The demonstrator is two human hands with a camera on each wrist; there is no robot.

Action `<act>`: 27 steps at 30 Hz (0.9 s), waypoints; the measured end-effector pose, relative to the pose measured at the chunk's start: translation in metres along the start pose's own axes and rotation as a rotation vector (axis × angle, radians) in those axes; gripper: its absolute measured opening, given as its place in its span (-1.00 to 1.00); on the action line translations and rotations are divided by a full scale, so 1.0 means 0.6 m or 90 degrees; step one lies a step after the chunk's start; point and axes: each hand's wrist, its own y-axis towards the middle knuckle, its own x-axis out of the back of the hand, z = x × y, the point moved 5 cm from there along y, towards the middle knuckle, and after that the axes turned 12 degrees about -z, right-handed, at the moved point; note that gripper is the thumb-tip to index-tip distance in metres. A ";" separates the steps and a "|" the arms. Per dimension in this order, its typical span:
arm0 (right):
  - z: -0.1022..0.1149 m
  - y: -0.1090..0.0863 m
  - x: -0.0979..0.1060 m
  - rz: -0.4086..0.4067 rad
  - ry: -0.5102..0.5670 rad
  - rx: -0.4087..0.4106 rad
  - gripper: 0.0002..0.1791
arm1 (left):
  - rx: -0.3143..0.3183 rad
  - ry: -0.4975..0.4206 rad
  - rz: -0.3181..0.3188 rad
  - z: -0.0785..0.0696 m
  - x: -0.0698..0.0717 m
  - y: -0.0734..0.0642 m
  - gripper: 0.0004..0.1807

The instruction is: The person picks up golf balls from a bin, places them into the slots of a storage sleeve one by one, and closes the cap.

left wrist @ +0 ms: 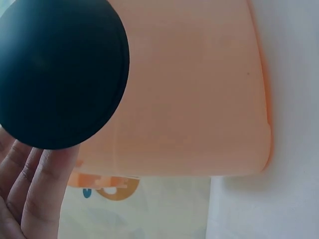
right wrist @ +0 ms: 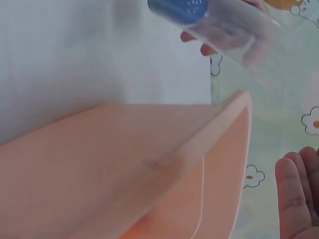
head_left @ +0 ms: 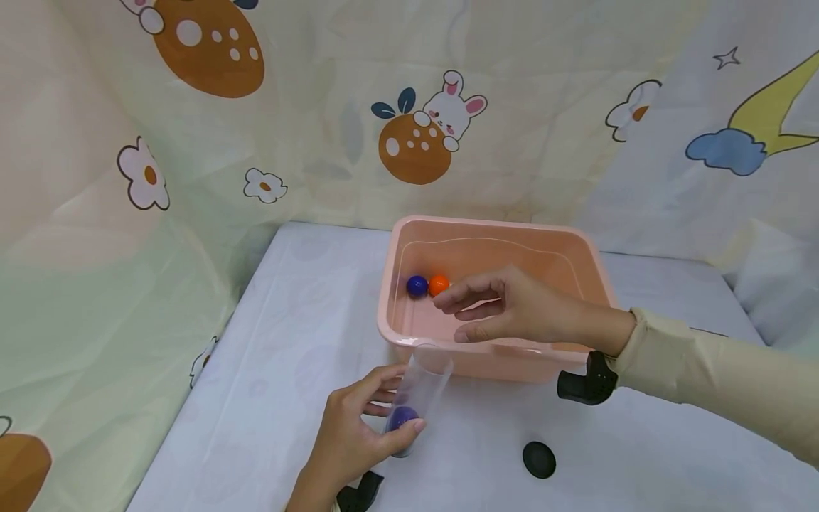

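My left hand grips a clear plastic tube, its mouth tilted toward the pink bin. Low inside the tube sits a dark blue ball. In the left wrist view a dark round end faces the camera, with fingers behind it. Over the bin hovers my right hand, fingers loosely bent and nothing seen between them. A blue ball and an orange ball lie side by side in the bin, just left of that hand's fingertips.
A black disc lies on the white-covered table, in front of the bin. Behind and to the left hangs a patterned cloth with bunnies and flowers. Each wrist wears a black strap mount.
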 end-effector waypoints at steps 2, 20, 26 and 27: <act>-0.001 0.005 0.008 -0.014 0.000 0.000 -0.53 | -0.001 0.000 -0.001 0.001 0.000 0.000 -0.36; -0.051 0.055 0.074 -0.109 -0.077 -0.089 -0.53 | -0.001 -0.005 -0.004 0.008 0.000 -0.002 -0.36; -0.078 0.076 0.091 -0.127 -0.085 -0.111 -0.53 | -0.003 -0.011 -0.008 0.013 -0.001 -0.004 -0.37; -0.083 0.078 0.093 -0.128 -0.089 -0.118 -0.53 | -0.003 -0.011 -0.008 0.013 -0.002 -0.004 -0.37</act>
